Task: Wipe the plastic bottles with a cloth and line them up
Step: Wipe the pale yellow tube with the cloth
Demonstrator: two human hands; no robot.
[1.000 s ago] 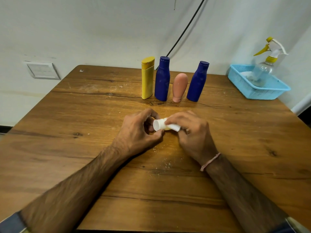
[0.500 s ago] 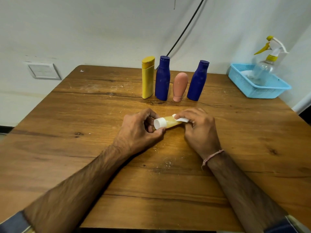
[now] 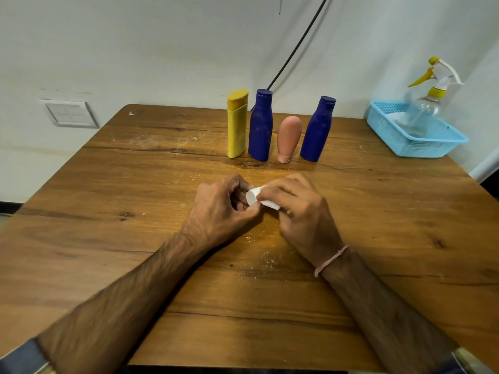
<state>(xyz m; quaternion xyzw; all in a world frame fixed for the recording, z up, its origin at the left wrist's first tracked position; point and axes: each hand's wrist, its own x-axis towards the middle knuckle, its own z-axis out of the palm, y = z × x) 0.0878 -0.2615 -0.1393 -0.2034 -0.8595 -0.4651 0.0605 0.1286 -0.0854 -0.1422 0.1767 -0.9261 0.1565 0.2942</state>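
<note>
Left grip (image 3: 224, 209) is pinching the white-capped bottle (image 3: 251, 197) at the centre of the bench (image 3: 129, 238); right grip (image 3: 299, 211) is clasping the white cloth (image 3: 270, 204) around it.

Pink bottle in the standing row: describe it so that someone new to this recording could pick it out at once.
Toward the far side of the wooden table, four bottles stand in a row. The pink bottle is third from the left, between the left blue bottle and the right blue bottle. It is the shortest, with a rounded top, standing on its narrow end.
</note>
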